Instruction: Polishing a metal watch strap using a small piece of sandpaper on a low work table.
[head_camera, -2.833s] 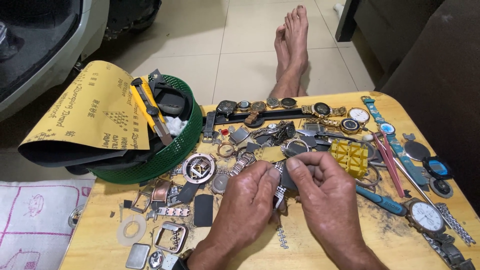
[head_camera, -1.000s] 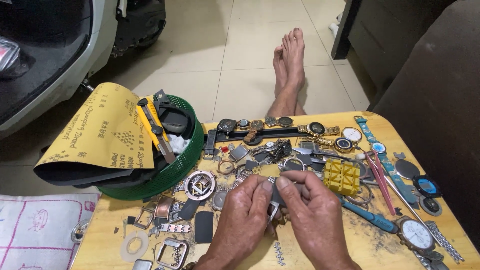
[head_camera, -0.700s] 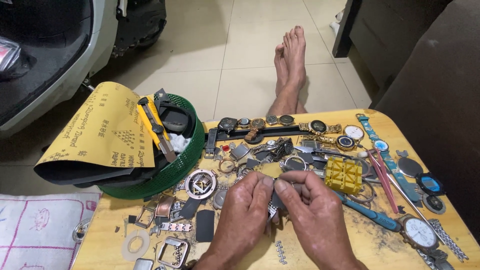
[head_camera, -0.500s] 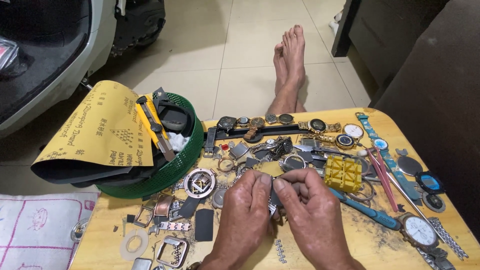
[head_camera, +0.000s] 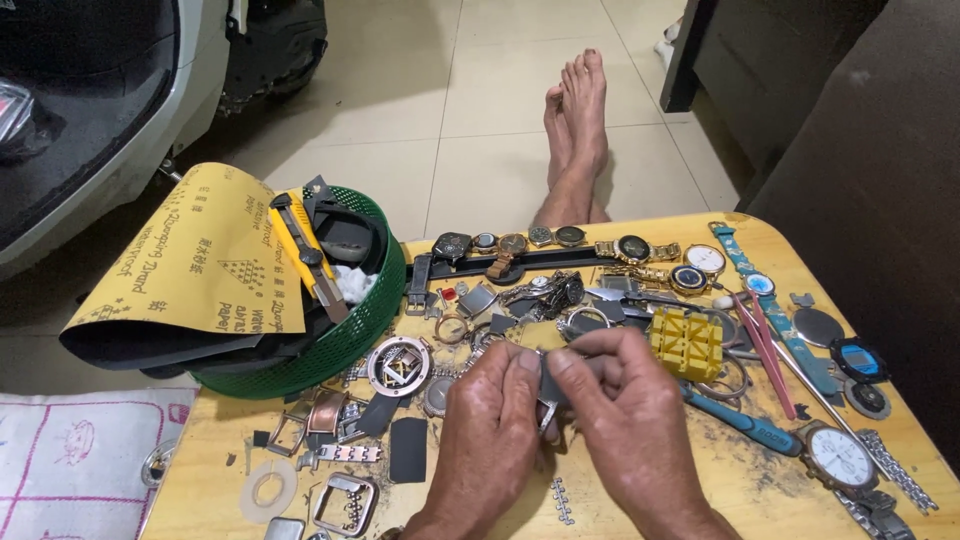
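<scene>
Both hands meet at the middle front of a small wooden table (head_camera: 880, 300). My left hand (head_camera: 487, 440) and my right hand (head_camera: 628, 425) pinch a small dark watch strap piece with a metal buckle (head_camera: 547, 400) between thumbs and fingertips, just above the tabletop. A round silver watch case (head_camera: 399, 365) lies left of my left hand. A yellow plastic holder block (head_camera: 686, 342) sits right of my right hand. Most of the held piece is hidden by my fingers.
A green mesh basket (head_camera: 375, 310) at the left holds sandpaper sheets (head_camera: 195, 265), a yellow utility knife (head_camera: 305, 255) and straps. Several watches (head_camera: 565, 237) line the far edge. Tweezers, a blue-handled tool (head_camera: 745, 425) and more watches (head_camera: 838, 455) lie right. Bare feet (head_camera: 578, 120) rest beyond.
My hands stay together on the strap piece, with the fingers shifting slightly over it. The view has drifted a little; nothing else on the table has moved.
</scene>
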